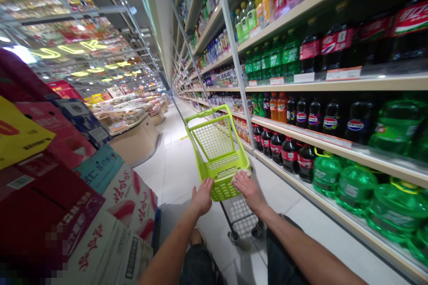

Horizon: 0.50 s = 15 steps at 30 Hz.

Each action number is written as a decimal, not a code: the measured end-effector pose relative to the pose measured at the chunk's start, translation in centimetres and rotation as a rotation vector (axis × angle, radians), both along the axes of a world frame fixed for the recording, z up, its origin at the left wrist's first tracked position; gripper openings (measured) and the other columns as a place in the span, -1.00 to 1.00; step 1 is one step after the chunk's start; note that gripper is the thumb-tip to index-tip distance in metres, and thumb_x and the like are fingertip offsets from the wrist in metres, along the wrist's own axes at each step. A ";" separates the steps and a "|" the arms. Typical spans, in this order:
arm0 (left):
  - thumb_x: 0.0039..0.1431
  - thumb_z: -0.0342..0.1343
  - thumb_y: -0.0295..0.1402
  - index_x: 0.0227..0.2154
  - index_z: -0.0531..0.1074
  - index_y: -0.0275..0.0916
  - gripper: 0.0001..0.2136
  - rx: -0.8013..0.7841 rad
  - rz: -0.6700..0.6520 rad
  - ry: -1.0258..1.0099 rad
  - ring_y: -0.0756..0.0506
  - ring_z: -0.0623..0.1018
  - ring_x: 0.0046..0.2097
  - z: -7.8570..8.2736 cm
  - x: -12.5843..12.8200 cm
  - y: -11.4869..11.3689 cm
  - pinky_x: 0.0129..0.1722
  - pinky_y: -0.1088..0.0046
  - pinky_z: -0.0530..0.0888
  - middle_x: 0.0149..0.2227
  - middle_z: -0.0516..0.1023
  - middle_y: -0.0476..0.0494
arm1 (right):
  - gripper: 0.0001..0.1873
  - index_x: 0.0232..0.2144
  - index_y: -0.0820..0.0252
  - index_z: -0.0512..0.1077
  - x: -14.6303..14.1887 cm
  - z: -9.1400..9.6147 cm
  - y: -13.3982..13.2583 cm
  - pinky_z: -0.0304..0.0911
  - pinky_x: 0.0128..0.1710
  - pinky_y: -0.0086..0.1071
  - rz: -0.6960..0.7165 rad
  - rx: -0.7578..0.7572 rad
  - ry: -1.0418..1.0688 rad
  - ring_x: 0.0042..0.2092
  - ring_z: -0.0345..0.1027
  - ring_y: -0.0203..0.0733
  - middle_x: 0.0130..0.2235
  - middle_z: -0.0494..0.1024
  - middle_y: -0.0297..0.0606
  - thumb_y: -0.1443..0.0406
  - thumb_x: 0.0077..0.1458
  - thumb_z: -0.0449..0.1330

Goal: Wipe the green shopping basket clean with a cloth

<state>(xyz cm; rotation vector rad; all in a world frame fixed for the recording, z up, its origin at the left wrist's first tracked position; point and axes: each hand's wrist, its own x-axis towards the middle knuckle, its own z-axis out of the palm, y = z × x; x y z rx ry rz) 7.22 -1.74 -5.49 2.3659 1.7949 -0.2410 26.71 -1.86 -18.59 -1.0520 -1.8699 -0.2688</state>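
Note:
A lime-green shopping cart (pixel 214 151) stands in front of me in a supermarket aisle, its mesh basket holding nothing that I can see. My left hand (pixel 201 197) grips the near rim of the basket on its left side, fingers curled over the edge. My right hand (pixel 248 190) rests on the near rim on the right side, fingers laid over it beside a pale cloth-like thing (pixel 243 173) I cannot make out. A lower wire rack (pixel 243 218) and the wheels of the cart show below my hands.
Shelves of soda bottles (pixel 301 147) and big green jugs (pixel 354 187) line the right side. Stacked cartons (pixel 100 213) stand close on the left. A rounded display counter (pixel 133 138) sits farther ahead on the left. The tiled aisle (pixel 174 151) runs on ahead.

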 end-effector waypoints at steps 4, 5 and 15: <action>-0.19 -0.18 -0.65 0.18 -0.11 -0.15 -0.24 0.007 -0.003 -0.050 -0.10 -0.10 0.26 0.0 -0.5 -0.7 0.16 -0.03 -0.12 0.26 -0.12 -0.10 | -0.75 -0.28 0.13 0.46 -1.9 -1.7 -2.0 0.30 -0.08 -0.27 0.100 0.015 -0.103 0.08 0.19 -0.20 -0.13 0.51 -0.25 0.37 0.16 -0.02; -0.18 -0.17 -0.65 0.17 -0.09 -0.15 -0.25 0.007 -0.005 -0.067 -0.10 -0.09 0.26 0.0 -0.6 -0.8 0.16 -0.03 -0.11 0.26 -0.10 -0.09 | -0.76 -0.25 0.12 0.45 -2.8 -1.3 -2.3 0.27 -0.06 -0.26 0.103 0.011 -0.119 0.09 0.17 -0.19 -0.11 0.49 -0.26 0.36 0.16 -0.01; -0.16 -0.23 -0.68 0.11 0.09 -0.16 -0.32 -0.004 0.010 -0.195 -0.10 0.02 0.24 0.3 -1.6 -0.9 0.16 0.08 0.04 0.21 0.08 -0.07 | -0.87 -0.40 0.14 0.46 -7.1 -2.3 -2.6 0.24 -0.07 -0.24 0.188 -0.120 -0.360 -0.05 0.32 -0.18 -0.25 0.54 -0.30 0.33 0.10 0.10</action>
